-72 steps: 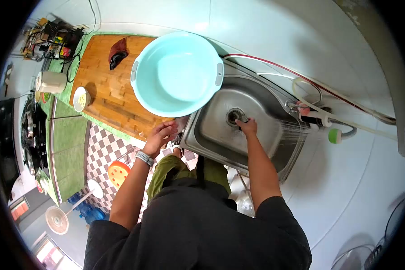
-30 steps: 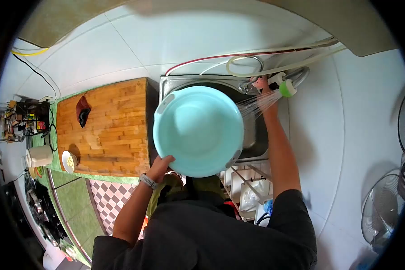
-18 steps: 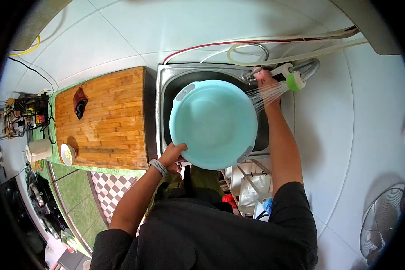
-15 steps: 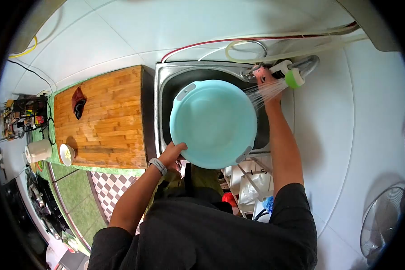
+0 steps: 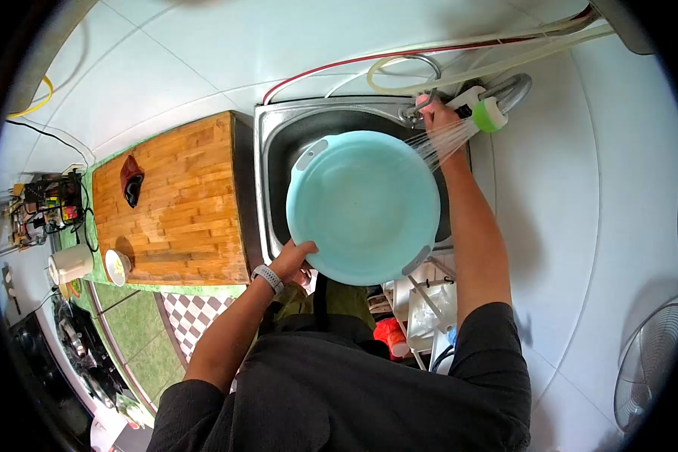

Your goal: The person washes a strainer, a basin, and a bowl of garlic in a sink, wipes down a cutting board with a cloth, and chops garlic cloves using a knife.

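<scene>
While clamping a pale-blue basin over the sink with the left hand at its eight o'clock, holds the right hand apart at one o'clock, by the tap, in a grip too hidden to tell.

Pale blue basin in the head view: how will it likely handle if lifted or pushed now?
The basin is probably fairly stiff: its round rim looks undistorted under the left hand's grip. Its wet edge may be slippery, since spray from the green-and-white faucet sprayer reaches it. Lifted by that hand alone, it could tip, being held at one side.
</scene>
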The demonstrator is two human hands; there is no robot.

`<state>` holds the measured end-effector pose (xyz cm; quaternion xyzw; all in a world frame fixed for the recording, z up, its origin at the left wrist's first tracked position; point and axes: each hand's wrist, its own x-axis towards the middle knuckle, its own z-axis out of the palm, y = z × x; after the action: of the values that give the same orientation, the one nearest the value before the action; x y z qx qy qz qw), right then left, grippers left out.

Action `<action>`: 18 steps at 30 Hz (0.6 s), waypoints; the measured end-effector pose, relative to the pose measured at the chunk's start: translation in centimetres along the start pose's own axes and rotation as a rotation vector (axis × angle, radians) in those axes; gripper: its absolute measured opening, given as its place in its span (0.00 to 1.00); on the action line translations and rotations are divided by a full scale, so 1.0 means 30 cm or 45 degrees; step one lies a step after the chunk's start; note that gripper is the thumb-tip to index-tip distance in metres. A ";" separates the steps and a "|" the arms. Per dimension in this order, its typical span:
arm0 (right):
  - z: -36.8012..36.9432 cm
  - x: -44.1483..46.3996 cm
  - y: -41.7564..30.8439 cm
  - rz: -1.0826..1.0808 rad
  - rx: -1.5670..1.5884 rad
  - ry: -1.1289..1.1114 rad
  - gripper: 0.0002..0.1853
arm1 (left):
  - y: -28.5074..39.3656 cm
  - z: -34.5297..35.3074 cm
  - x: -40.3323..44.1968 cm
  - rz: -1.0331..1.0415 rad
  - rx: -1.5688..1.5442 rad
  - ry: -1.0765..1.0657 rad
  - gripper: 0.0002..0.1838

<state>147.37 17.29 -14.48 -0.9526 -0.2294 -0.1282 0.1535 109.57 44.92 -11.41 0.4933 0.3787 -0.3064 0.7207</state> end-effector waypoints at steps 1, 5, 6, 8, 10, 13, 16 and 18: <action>-0.007 -0.001 -0.003 -0.001 -0.002 -0.002 0.14 | -0.007 -0.001 0.002 0.002 -0.023 -0.008 0.32; -0.081 -0.064 -0.045 -0.045 0.285 0.242 0.13 | -0.022 -0.009 0.007 -0.004 -0.078 -0.015 0.30; -0.111 -0.086 -0.060 0.031 0.271 0.245 0.13 | -0.023 -0.010 0.012 0.002 -0.087 -0.017 0.30; -0.182 -0.123 -0.096 0.176 0.049 0.248 0.14 | -0.032 -0.007 0.013 -0.001 -0.056 0.017 0.30; -0.274 -0.135 -0.140 0.233 -0.167 0.256 0.16 | -0.019 0.007 0.011 0.005 -0.072 0.005 0.31; -0.347 -0.206 -0.163 0.257 0.569 0.319 0.25 | -0.040 0.013 0.037 -0.018 -0.092 -0.002 0.31; -0.328 -0.347 -0.105 0.930 1.609 0.596 0.26 | -0.066 0.016 0.068 -0.002 -0.175 -0.040 0.30; -0.435 -0.420 -0.170 1.195 2.138 0.283 0.21 | -0.072 0.015 0.080 0.011 -0.232 -0.093 0.30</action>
<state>131.82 12.03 -5.26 -0.5098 0.1732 0.0624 0.8404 109.18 43.63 -14.37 0.4158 0.3762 -0.2855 0.7772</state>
